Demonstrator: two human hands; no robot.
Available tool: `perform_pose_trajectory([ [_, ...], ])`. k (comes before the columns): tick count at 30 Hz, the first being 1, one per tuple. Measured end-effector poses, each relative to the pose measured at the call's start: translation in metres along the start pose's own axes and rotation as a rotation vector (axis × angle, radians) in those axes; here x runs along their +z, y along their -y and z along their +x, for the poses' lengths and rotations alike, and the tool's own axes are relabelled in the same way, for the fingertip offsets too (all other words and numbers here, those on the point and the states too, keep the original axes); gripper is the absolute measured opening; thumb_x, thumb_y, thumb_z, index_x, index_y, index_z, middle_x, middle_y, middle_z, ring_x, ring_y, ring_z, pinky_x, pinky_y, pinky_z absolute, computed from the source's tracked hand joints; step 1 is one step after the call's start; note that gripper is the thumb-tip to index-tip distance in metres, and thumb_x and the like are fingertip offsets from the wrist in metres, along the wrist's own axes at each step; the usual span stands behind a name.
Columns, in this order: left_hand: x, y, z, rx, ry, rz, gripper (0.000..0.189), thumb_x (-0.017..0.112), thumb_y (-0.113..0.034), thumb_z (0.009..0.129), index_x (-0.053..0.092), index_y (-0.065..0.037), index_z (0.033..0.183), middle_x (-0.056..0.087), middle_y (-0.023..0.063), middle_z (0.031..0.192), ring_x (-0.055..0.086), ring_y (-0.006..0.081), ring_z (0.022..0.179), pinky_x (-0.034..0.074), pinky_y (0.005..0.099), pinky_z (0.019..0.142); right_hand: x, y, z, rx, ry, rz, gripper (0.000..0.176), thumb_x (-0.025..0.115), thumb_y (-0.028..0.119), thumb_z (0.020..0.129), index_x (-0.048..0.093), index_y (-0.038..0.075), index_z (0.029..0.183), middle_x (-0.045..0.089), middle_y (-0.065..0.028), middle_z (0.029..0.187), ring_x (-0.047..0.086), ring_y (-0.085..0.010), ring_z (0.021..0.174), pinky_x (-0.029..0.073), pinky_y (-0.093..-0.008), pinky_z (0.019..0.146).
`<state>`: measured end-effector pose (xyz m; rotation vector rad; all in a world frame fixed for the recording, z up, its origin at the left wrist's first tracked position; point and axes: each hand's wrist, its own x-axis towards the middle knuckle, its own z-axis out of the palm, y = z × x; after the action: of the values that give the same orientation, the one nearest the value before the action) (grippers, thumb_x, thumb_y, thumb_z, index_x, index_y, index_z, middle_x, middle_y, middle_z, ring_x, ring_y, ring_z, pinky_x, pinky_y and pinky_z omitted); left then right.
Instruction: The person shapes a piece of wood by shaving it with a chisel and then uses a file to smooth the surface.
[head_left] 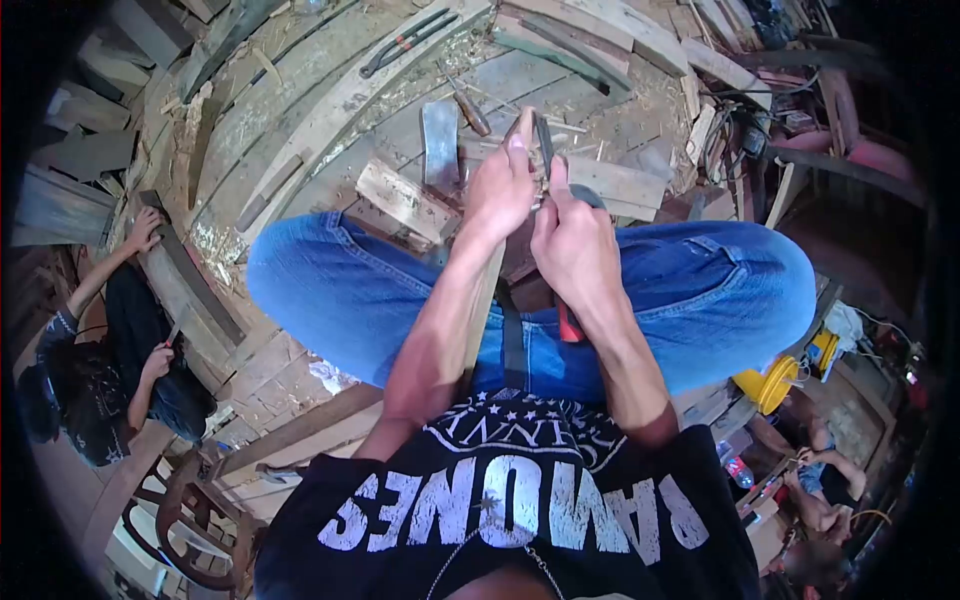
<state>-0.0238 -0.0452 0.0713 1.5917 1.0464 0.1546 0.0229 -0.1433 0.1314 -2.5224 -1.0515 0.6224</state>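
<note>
Between the bent, blue-jeaned knees, above the plank floor point(300, 110), both hands worked close together. The left hand point(505, 185) was clenched on the upper end of a narrow pale wooden strip point(485, 300) that ran back toward the body. Just right of it, the right hand point(572, 240) gripped a thin dark metal tool with a red handle point(543, 145), its tip poking up beside the left thumb. Farther off lay a flat grey metal blade point(440, 140) and black-handled pliers point(405, 40). A seated co-worker's hand point(145, 230) rested on a plank at far left.
</note>
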Motion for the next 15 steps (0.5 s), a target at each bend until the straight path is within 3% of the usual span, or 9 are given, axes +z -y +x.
perform_pose_trajectory([
  [1,0.003,-0.006,-0.005,-0.021,0.095,0.069,0.054,0.027,-0.037,0.101,0.062,0.003,0.109,0.063,0.0322,0.095,0.061,0.0481,0.096,0.046,0.0521,0.087,0.001,-0.001,0.009,-0.056,-0.058,-0.107,0.046,0.049,0.01,0.089,0.048,-0.007,0.131,0.06,-0.0295,0.07,0.064,-0.0434,0.065,0.051,-0.0497,0.06],
  [2,0.009,-0.01,-0.018,-0.058,0.2,0.145,0.053,0.028,-0.036,0.102,0.058,0.003,0.119,0.063,0.0329,0.098,0.06,0.0485,0.097,0.046,0.0512,0.088,-0.013,-0.011,0.033,0.056,-0.103,-0.1,0.045,0.045,0.011,0.092,0.046,-0.007,0.134,0.062,-0.026,0.065,0.064,-0.0378,0.055,0.052,-0.0463,0.053],
  [3,0.044,0.03,-0.027,0.312,-0.059,0.202,0.053,0.029,-0.036,0.102,0.055,0.004,0.122,0.063,0.0321,0.099,0.06,0.0482,0.099,0.047,0.0501,0.089,-0.029,-0.002,0.039,0.167,-0.167,0.04,0.045,0.044,0.012,0.093,0.046,-0.007,0.134,0.062,-0.0229,0.061,0.063,-0.0337,0.051,0.052,-0.0438,0.051],
  [4,0.065,0.052,-0.024,0.291,-0.158,0.102,0.058,0.032,-0.041,0.102,0.066,0.005,0.09,0.064,0.0289,0.084,0.062,0.0479,0.086,0.048,0.0489,0.08,-0.038,0.004,0.046,0.272,-0.225,0.183,0.044,0.043,0.013,0.095,0.046,-0.006,0.134,0.062,-0.0197,0.058,0.063,-0.0295,0.047,0.052,-0.0412,0.048],
  [6,0.018,0.01,-0.022,-0.01,0.078,0.012,0.056,0.034,-0.041,0.102,0.066,0.002,0.086,0.066,0.0212,0.074,0.064,0.037,0.07,0.049,0.0445,0.066,-0.015,-0.022,0.026,0.008,-0.204,0.185,0.043,0.045,0.015,0.095,0.049,0.002,0.136,0.059,-0.0166,0.055,0.061,-0.024,0.043,0.052,-0.0384,0.05],
  [7,0.02,0.018,-0.016,-0.063,0.069,-0.146,0.056,0.036,-0.043,0.102,0.064,0.001,0.085,0.06,0.0099,0.063,0.057,0.02,0.054,0.045,0.0358,0.052,-0.015,-0.023,0.015,0.036,-0.146,0.162,0.043,0.049,0.014,0.092,0.051,0.0,0.132,0.06,-0.022,0.062,0.062,-0.0336,0.055,0.051,-0.044,0.059],
  [8,0.018,0.026,-0.011,-0.119,0.108,-0.221,0.051,0.038,-0.042,0.102,0.063,0.0,0.088,0.053,0.0024,0.06,0.05,0.0094,0.05,0.039,0.0275,0.046,-0.016,-0.021,0.007,0.046,-0.082,0.15,0.043,0.052,0.012,0.088,0.054,-0.002,0.128,0.061,-0.0274,0.069,0.064,-0.0432,0.068,0.051,-0.0497,0.068],
  [11,0.002,0.011,-0.016,-0.268,0.195,-0.621,0.041,0.048,-0.036,0.1,0.062,0.0,0.087,0.055,0.0024,0.062,0.051,0.008,0.049,0.037,0.0242,0.042,-0.023,-0.007,-0.018,0.024,-0.045,0.108,0.042,0.051,0.011,0.091,0.052,0.0,0.131,0.058,-0.0282,0.066,0.063,-0.0422,0.063,0.05,-0.0469,0.062],
  [15,0.0,0.006,-0.011,-0.278,0.203,-0.732,0.04,0.051,-0.038,0.098,0.061,-0.001,0.088,0.059,0.005,0.071,0.053,0.0109,0.049,0.04,0.026,0.044,-0.026,0.001,-0.046,0.025,0.026,0.102,0.042,0.053,0.007,0.09,0.053,0.002,0.132,0.057,-0.0291,0.067,0.063,-0.0411,0.061,0.049,-0.0452,0.059],
])
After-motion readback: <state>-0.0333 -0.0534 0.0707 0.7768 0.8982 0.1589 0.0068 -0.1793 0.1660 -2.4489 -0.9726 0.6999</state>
